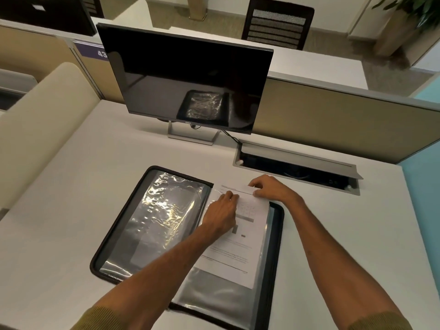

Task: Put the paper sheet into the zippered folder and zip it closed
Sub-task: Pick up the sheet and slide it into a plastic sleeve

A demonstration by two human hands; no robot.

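Head cam: the black zip-around folder with clear plastic sleeves [154, 222] lies open near the front edge of the white desk [71, 186]. The white printed paper sheet [238, 256] sits on its right half, with its top poking past the folder's far edge. The right hand [271, 186] pinches that top corner. The left hand [222, 211] is on the sheet's upper left, can't tell if it grips anything. The print's too blurry to read, and the folder's near right corner is cut off.

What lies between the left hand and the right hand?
In the head view, the upper part of the paper sheet lies there, beside the left hand; the right hand pinches its top edge.
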